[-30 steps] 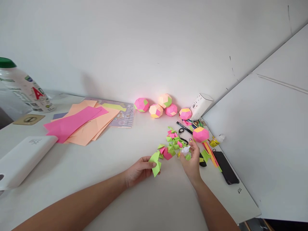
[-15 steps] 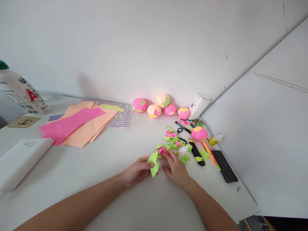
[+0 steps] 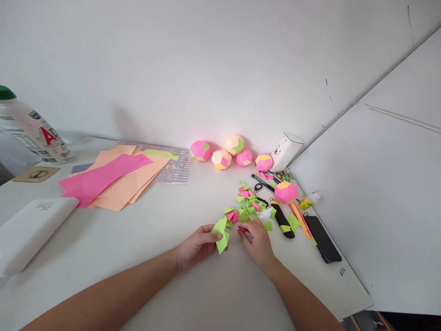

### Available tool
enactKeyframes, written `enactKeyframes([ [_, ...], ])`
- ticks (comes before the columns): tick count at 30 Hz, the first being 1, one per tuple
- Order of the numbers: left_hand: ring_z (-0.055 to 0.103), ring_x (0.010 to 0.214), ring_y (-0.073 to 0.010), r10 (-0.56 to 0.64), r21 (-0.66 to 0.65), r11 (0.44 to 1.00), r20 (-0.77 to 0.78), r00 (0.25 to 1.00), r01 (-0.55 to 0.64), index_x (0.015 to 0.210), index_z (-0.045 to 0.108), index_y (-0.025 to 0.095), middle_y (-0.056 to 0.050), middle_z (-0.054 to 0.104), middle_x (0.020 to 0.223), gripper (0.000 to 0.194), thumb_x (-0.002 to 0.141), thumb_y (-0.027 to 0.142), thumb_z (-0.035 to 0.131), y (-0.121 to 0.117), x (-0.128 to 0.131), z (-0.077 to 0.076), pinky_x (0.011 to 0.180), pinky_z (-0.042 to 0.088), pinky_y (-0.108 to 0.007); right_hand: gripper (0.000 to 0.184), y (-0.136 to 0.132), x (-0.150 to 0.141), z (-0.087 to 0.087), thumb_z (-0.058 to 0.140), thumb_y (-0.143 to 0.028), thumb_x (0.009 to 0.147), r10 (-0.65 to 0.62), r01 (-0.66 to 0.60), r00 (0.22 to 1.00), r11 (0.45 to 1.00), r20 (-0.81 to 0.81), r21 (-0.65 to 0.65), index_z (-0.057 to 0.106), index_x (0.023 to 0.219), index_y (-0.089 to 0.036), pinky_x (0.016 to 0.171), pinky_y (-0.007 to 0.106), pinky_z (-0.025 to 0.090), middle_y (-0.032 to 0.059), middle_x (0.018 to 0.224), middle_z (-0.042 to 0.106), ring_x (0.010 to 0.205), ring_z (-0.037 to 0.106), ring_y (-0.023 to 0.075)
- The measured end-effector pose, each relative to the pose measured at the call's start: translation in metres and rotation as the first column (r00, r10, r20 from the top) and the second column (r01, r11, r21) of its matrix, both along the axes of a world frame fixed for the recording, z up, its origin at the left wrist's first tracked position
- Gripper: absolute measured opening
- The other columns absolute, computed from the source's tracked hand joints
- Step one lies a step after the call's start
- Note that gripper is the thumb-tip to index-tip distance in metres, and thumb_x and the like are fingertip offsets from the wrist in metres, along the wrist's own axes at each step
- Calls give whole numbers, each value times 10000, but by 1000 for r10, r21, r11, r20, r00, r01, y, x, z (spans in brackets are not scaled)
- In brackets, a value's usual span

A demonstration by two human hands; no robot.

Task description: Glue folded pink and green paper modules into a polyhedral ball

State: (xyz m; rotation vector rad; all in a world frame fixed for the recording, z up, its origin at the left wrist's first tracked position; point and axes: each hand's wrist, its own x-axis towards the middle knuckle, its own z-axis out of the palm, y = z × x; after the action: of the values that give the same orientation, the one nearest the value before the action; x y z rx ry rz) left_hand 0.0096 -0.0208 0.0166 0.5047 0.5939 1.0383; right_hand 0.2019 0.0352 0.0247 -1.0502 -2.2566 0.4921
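Observation:
Between thumb and fingers, my left hand (image 3: 199,244) grips a green folded paper piece (image 3: 220,234) with angled points, held just above the table. My right hand (image 3: 257,243) pinches a small pink folded paper piece (image 3: 242,230), mostly covered by the fingertips. Just beyond both hands lies a loose pile of green and pink folded paper pieces (image 3: 245,211). A small white-tipped glue bottle (image 3: 265,214) stands among them, partly hidden behind my right hand.
Several paper balls (image 3: 200,151) sit along the wall. A cutter knife (image 3: 284,222), a yellow glue bottle (image 3: 309,201) and a black phone (image 3: 322,239) lie at right. Paper sheets (image 3: 117,179), a white power bank (image 3: 36,234) and a large bottle (image 3: 34,128) occupy the left.
My right hand has picked a pink paper piece from the pile and drawn slightly back, its fingers now pinched. The left hand keeps the green piece almost in place.

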Motion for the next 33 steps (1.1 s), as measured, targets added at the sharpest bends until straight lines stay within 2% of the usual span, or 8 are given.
enactKeyframes([
  [2, 590, 674, -173, -8, 10, 1000, -5, 1000, 8, 750, 656, 120, -68, 656, 701, 123, 685, 210, 708, 0, 0, -1, 668, 426, -286, 93, -1, -1, 4, 564, -188, 817, -3, -3, 997, 998, -77, -68, 652, 785, -195, 669, 335, 454, 48, 706, 635, 757, 535, 212],
  [5, 589, 685, -174, -25, 28, 999, -22, 999, 26, 758, 660, 122, -68, 656, 710, 130, 683, 215, 713, 0, 0, -1, 676, 429, -292, 80, -5, -2, 10, 597, -227, 805, -33, -35, 973, 956, -227, -292, 667, 777, -201, 694, 324, 461, 41, 734, 638, 770, 554, 194],
  [8, 588, 688, -178, -36, 35, 999, -40, 999, 37, 758, 666, 125, -67, 657, 713, 140, 673, 221, 723, -1, 0, 0, 679, 431, -301, 90, -7, -3, 12, 638, -274, 779, -114, -106, 927, 834, -356, -542, 668, 813, -197, 690, 316, 474, 31, 760, 650, 730, 582, 171],
  [11, 589, 694, -183, -34, 36, 999, -45, 998, 35, 756, 672, 126, -68, 660, 715, 145, 670, 228, 728, -2, 1, 0, 680, 431, -303, 138, -9, -4, 13, 708, -308, 720, -189, -189, 876, 711, -443, -677, 671, 785, -192, 671, 307, 482, 13, 715, 654, 687, 592, 158],
  [20, 595, 722, -177, -54, 26, 998, -51, 997, 56, 821, 696, 129, -64, 674, 751, 163, 682, 209, 727, -2, 1, -1, 712, 433, -295, 188, -7, -2, 10, 806, -329, 613, -319, -257, 827, 519, -464, -815, 739, 753, -222, 730, 318, 481, 6, 735, 708, 727, 617, 164],
  [33, 594, 746, -181, -73, 67, 995, -40, 997, 76, 841, 697, 134, -68, 675, 778, 154, 710, 215, 705, -4, 0, -1, 735, 430, -297, 226, -9, -4, 10, 841, -302, 558, -379, -335, 793, 382, -477, -861, 738, 724, -190, 664, 293, 452, 7, 694, 696, 643, 589, 125],
])
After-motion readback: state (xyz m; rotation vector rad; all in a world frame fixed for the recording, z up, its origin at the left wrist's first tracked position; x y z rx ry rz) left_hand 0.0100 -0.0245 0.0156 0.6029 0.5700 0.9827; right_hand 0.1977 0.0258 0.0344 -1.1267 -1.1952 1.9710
